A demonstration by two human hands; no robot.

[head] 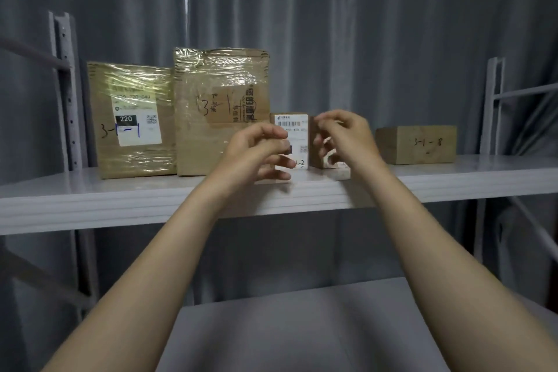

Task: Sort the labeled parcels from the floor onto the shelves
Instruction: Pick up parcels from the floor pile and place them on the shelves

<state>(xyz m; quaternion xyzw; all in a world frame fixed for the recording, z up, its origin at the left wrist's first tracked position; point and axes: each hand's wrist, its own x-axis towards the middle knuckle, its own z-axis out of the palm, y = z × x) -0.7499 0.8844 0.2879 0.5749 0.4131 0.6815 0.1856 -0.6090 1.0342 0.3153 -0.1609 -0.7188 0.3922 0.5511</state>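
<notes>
Small parcel with a white barcode label, upright on the upper shelf, near the front edge. Left hand just in front of it, fingers half curled, thumb on top, blurred; gripping or merely touching, cannot tell. Right hand at the parcel's 3 o'clock, fingers half curled over a brown face; hold unclear too.

Four parcels counted for certain: at 9 o'clock a taped box with a 220 label and a taller taped box, side by side. At 3 o'clock, well apart, a plain box marked 3-1-8.

Two bare forearms reaching up from 6 o'clock, wrists level. Lower shelf beneath, grey curtain behind.
</notes>
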